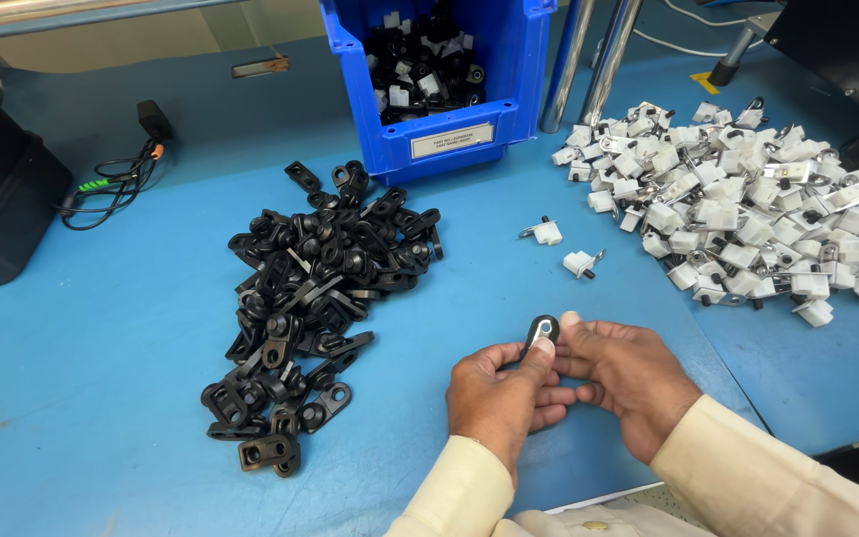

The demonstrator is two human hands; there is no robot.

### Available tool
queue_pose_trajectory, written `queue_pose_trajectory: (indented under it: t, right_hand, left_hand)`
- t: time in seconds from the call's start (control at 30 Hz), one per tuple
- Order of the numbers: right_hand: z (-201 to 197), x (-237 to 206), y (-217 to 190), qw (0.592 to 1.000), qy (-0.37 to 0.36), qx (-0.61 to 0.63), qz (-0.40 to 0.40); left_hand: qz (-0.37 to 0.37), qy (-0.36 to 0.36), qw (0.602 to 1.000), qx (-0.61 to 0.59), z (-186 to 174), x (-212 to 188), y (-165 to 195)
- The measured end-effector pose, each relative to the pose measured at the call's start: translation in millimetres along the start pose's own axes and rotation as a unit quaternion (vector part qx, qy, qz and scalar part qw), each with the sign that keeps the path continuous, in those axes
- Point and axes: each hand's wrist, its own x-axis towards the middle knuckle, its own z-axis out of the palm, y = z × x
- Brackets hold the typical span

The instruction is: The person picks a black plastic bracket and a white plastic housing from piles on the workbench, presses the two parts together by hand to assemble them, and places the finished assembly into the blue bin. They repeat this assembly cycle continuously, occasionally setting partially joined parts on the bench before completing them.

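Both hands, left hand (497,390) and right hand (620,370), meet near the tabletop (101,378) edge, pinching one black clip (541,329), perhaps fitting something hidden. Best held steady, thumbs aligned. Black pile (310,298) left, white pile (748,219) far right.

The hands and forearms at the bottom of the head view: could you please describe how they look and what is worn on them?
Both the left hand and the right hand are bare: no gloves, rings or watch visible. Each forearm wears a long cream sleeve, left sleeve and right sleeve, plain, reaching to the wrist.
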Motion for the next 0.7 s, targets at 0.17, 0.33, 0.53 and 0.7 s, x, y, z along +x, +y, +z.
queue_pose_trajectory:
  t: [0.17,0.33,0.53,0.7]
  right_hand:
    - [6.1,1.0,0.5,0.998,0.011,-0.05,-0.039]
    - [1.9,-1.5,0.4,0.998,0.013,-0.057,-0.022]
    - [-16.8,6.3,-8.1,0.97,-0.096,-0.166,-0.151]
    - [-25.6,17.2,-10.0,0.975,-0.11,-0.126,-0.149]
  left_hand:
    - [0.001,0.013,1.0,0.019,2.3,0.2,-2.3]
    - [-0.004,0.008,1.0,-0.012,0.0,5.1,-5.1]
    - [-0.015,-0.029,0.999,0.009,-5.9,8.7,-5.0]
    - [0.089,-0.053,0.99,0.096,-4.2,4.3,-4.6]
